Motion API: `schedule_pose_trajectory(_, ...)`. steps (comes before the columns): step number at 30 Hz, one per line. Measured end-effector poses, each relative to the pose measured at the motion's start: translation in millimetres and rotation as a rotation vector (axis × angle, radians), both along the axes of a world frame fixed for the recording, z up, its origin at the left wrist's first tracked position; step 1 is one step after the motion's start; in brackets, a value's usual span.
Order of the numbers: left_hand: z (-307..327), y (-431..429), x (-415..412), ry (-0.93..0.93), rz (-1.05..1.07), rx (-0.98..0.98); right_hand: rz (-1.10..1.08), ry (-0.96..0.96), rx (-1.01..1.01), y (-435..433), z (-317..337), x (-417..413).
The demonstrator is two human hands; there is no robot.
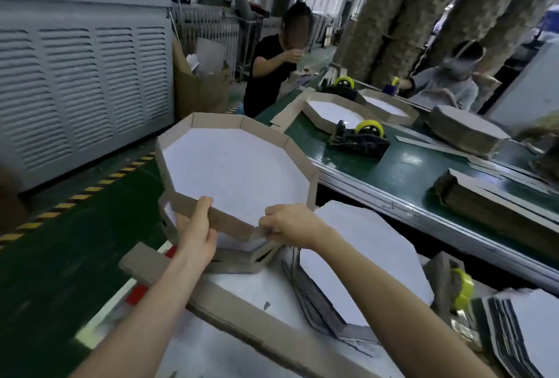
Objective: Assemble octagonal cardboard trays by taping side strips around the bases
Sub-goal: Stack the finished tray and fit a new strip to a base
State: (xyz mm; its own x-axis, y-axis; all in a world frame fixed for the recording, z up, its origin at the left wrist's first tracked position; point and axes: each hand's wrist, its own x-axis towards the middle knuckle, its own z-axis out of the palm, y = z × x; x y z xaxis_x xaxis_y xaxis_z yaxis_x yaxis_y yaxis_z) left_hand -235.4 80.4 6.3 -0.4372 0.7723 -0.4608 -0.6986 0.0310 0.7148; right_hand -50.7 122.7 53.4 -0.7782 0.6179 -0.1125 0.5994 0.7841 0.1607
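Fingers of the left hand (196, 235) curl round the near wall of a cardboard tray (236, 172), thumb on top and fingertips hidden beneath. The right hand (292, 225) pinches the same wall at its near corner, fingertips also out of sight. The tray is held tilted just above a stack of finished trays (239, 262), which it largely covers. Flat white bases (372, 256) lie just beside, on a desk (260, 293) cut off by the frame. Beyond, a tape dispenser (360, 138) sits on a green conveyor belt (408, 166), with a worker in black (272, 66) behind.
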Motion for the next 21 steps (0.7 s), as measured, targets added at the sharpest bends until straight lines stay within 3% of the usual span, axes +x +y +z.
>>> schedule_pose_trajectory(8, -51, 26, -9, 0.016, -0.007, -0.126, 0.127, -0.057, -0.077, 36, -48, -13)
schedule_pose_trajectory(9, -56, 27, -9, 0.127, 0.023, -0.161, 0.125, -0.069, -0.089, 39, -53, -13)
schedule_pose_trajectory(12, -67, 24, -12, 0.718, 0.138, -0.274, 0.119, -0.1, -0.09, 46, -62, -11)
schedule_pose_trajectory(15, -67, 22, -10, 1.319, 0.036, -0.113, 0.093, -0.098, -0.108, 50, -68, -9)
schedule_pose_trajectory(18, -57, 24, -7, 1.523, -0.431, 0.051, 0.056, -0.028, -0.126, 52, -66, -13)
schedule_pose_trajectory(21, -54, 28, -5, 1.84, -0.894, 0.021, 0.001, 0.045, -0.215, 51, -62, -20)
